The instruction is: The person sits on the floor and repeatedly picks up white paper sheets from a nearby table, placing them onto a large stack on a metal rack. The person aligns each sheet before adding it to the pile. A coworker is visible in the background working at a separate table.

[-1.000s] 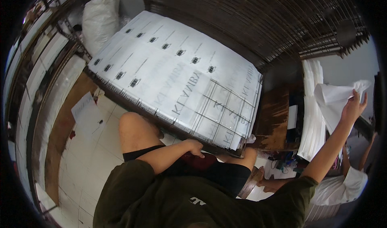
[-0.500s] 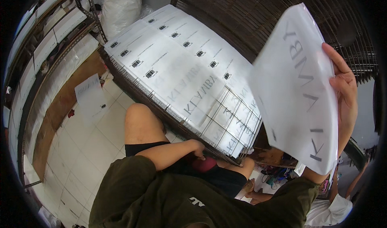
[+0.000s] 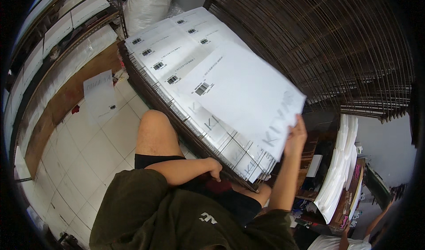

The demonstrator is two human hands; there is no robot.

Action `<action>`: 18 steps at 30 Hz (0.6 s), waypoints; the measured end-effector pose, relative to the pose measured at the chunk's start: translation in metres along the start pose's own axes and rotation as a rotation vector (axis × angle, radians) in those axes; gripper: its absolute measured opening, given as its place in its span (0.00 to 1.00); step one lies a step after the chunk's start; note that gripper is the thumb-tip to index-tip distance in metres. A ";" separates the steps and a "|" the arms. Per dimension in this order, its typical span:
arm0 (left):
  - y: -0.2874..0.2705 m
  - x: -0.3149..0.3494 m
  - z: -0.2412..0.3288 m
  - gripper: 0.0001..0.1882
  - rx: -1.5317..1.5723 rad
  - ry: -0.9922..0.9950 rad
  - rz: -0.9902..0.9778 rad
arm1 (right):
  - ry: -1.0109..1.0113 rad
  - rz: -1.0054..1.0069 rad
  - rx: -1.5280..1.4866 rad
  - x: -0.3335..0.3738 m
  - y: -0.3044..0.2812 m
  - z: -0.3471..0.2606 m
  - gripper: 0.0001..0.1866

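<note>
Fingers of the right hand pinch the lower right edge of a white, thin printed sheet with a barcode. The sheet spans the right part of a dark metal wire rack, overlapping similar white printed sheets; whether it rests fully on them cannot be told. Half a second earlier it stands raised to the rack's right. The left hand is at the lap as before, its fingers loosely curled, their closure unclear. Beyond, right, hangs a white stack of sheets.
</note>
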State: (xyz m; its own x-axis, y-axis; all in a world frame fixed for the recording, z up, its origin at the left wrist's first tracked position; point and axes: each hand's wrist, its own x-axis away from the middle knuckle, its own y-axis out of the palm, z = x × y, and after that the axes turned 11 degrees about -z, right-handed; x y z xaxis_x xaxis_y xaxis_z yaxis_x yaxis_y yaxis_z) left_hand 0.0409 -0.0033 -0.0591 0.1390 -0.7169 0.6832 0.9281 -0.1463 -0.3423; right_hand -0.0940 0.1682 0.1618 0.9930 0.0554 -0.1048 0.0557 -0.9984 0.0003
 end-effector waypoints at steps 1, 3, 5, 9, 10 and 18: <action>0.002 -0.003 -0.002 0.31 0.000 -0.027 0.034 | 0.117 -0.001 0.090 0.008 0.001 0.029 0.33; -0.002 0.009 0.002 0.31 0.002 -0.021 0.007 | 0.135 -0.012 -0.049 0.016 -0.006 0.109 0.34; -0.001 0.009 0.001 0.31 0.008 -0.016 0.020 | 0.151 0.000 -0.200 0.030 0.002 0.156 0.34; 0.004 0.001 -0.004 0.32 0.016 -0.002 0.048 | 0.228 0.024 -0.126 0.048 0.005 0.205 0.33; 0.001 0.003 -0.002 0.32 0.013 0.007 0.031 | 0.237 0.041 -0.107 0.051 0.004 0.211 0.32; 0.000 0.003 0.001 0.35 0.030 0.009 0.032 | 0.280 -0.033 -0.060 0.050 0.006 0.206 0.33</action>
State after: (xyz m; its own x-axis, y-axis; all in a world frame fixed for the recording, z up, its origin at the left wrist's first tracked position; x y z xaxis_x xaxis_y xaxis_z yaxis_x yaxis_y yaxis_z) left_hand 0.0416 -0.0045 -0.0563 0.1658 -0.7267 0.6667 0.9333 -0.1028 -0.3441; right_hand -0.0659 0.1633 -0.0480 0.9802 0.0962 0.1730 0.0867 -0.9943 0.0613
